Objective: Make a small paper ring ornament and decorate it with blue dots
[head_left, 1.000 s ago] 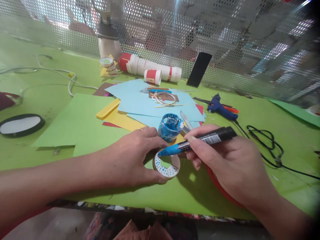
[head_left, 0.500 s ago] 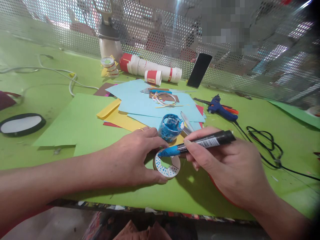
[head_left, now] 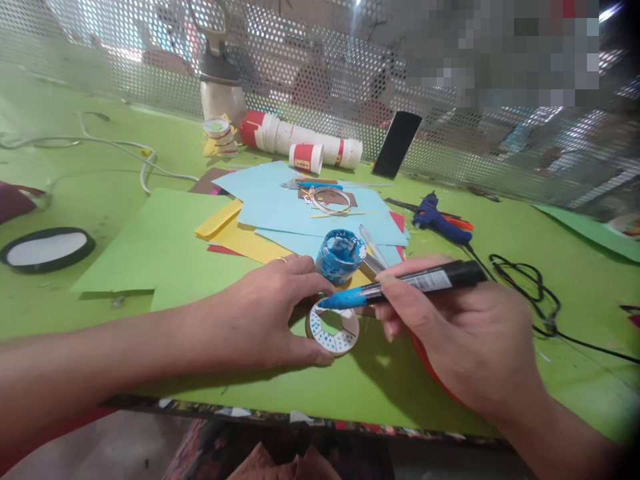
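My left hand point(head_left: 260, 319) rests on the green table and pinches a small white ring point(head_left: 334, 333) dotted with blue between thumb and fingers. My right hand point(head_left: 465, 330) grips a black marker point(head_left: 420, 283) whose blue-coated tip lies over the ring's far edge. Just behind the ring stands a small open pot of blue paint point(head_left: 341, 254).
Sheets of light blue, yellow and green paper point(head_left: 280, 213) are spread behind the pot. A blue glue gun point(head_left: 440, 220) with a black cable point(head_left: 530, 293) lies at the right. A phone point(head_left: 397, 145), stacked paper cups point(head_left: 300, 137) and a jar stand by the mesh wall. A black-rimmed lid point(head_left: 45, 248) lies far left.
The marker tip has shifted slightly along the ring's far rim, and my right hand has moved a little to the right. My left hand keeps its hold on the ring.
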{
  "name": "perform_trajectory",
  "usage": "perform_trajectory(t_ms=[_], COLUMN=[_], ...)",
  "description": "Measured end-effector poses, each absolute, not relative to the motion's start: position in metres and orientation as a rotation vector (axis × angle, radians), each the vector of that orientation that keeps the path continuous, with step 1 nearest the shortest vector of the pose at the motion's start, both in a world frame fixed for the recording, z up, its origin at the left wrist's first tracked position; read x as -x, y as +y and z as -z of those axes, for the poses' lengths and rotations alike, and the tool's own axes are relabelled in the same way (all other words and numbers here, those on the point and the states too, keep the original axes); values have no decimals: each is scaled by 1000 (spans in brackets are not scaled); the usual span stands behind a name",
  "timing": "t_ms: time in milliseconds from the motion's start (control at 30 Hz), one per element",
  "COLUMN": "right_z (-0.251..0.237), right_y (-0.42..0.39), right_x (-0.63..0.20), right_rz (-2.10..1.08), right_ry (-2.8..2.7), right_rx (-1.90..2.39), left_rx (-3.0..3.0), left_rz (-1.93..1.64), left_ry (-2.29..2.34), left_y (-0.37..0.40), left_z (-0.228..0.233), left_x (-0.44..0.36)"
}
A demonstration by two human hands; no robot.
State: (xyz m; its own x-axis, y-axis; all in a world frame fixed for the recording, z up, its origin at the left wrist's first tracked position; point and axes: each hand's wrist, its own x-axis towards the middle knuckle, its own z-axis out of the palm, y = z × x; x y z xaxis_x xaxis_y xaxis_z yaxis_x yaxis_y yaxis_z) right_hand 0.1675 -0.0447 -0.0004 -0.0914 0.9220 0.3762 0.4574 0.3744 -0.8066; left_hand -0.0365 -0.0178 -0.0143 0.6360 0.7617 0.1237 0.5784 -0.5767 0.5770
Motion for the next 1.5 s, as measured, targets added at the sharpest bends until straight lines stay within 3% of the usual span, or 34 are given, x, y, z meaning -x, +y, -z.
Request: perform_trajectory(t_ms=[333, 1500], right_z=[0, 1], right_y=[-45, -48], right_x=[-167, -167], right_rz=[-481, -430], right_ry=[-1764, -1875], right_rx=[1255, 1194], left_rx=[-2354, -2291], left_rz=[-481, -436], left_ry=[1049, 1109], left_y=[-20, -19], left_z=[14, 13], left_x=[38, 37])
